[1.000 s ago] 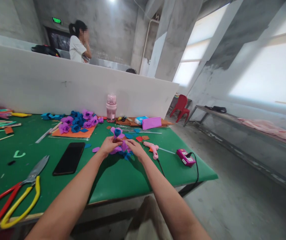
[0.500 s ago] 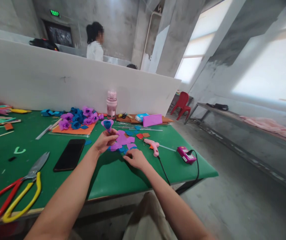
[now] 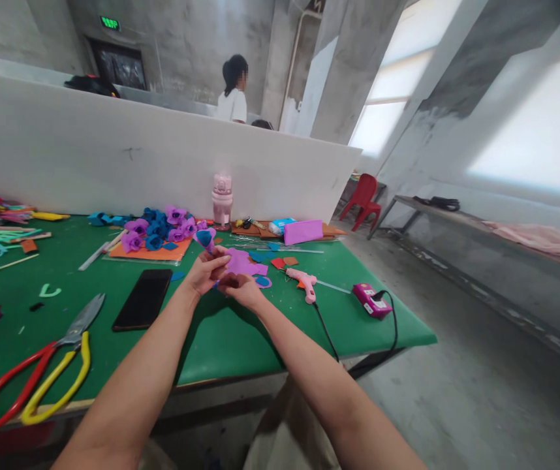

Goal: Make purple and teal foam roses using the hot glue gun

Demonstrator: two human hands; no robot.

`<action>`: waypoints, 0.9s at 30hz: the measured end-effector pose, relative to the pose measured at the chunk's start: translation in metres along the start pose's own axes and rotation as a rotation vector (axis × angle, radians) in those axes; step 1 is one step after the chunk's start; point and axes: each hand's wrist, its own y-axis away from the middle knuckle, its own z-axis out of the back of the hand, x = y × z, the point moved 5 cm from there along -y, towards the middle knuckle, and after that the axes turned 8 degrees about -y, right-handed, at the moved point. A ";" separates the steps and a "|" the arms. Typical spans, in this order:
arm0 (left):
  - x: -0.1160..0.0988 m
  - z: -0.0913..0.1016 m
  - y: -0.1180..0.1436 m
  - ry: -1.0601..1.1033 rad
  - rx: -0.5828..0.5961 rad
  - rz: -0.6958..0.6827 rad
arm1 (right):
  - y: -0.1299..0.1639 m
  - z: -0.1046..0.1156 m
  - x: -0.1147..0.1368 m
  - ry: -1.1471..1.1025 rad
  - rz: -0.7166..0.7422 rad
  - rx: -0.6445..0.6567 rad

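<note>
My left hand [image 3: 207,274] pinches the base of a small craft flower [image 3: 205,239], which has a blue middle and a purple outer petal. The flower tilts slightly to the left. Just below and right of it, my right hand [image 3: 241,287] has its fingers curled together close to the left fingers. Whatever it pinches, if anything, is hidden from me. Under and behind both hands lie loose purple petal pieces [image 3: 245,262] with several blue ones among them. Finished-looking purple and blue flowers [image 3: 155,228] are heaped on an orange sheet [image 3: 167,254] to the left.
A pink glue gun [image 3: 304,284] lies right of my hands, its cord running off the green table's [image 3: 221,356] front edge near a purple power box [image 3: 371,301]. On the left are a black phone [image 3: 143,300] and red-and-yellow scissors [image 3: 59,359]. A pink bottle [image 3: 222,203] stands behind.
My right hand has moved left and up from the petal pieces to beside my left hand. The flower has tipped leftward. The person beyond the partition has shifted right.
</note>
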 end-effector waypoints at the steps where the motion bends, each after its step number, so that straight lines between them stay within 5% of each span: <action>1: -0.001 0.002 -0.001 0.006 -0.022 -0.015 | -0.002 0.006 -0.002 0.038 -0.003 -0.041; 5: -0.003 0.010 -0.004 0.046 -0.065 -0.052 | -0.004 0.048 -0.007 0.220 -0.039 -0.245; 11: 0.000 0.006 -0.002 0.077 0.005 -0.032 | 0.013 0.091 0.004 0.359 0.033 -0.273; 18: 0.004 -0.014 0.010 -0.139 0.279 0.122 | 0.083 0.170 0.015 0.575 0.111 -0.435; 22: 0.022 -0.030 0.017 -0.492 0.527 0.298 | 0.121 0.209 -0.004 0.736 -0.195 -0.514; 27: 0.045 -0.031 0.013 -0.784 0.498 0.380 | 0.113 0.203 -0.030 0.750 -0.460 -0.402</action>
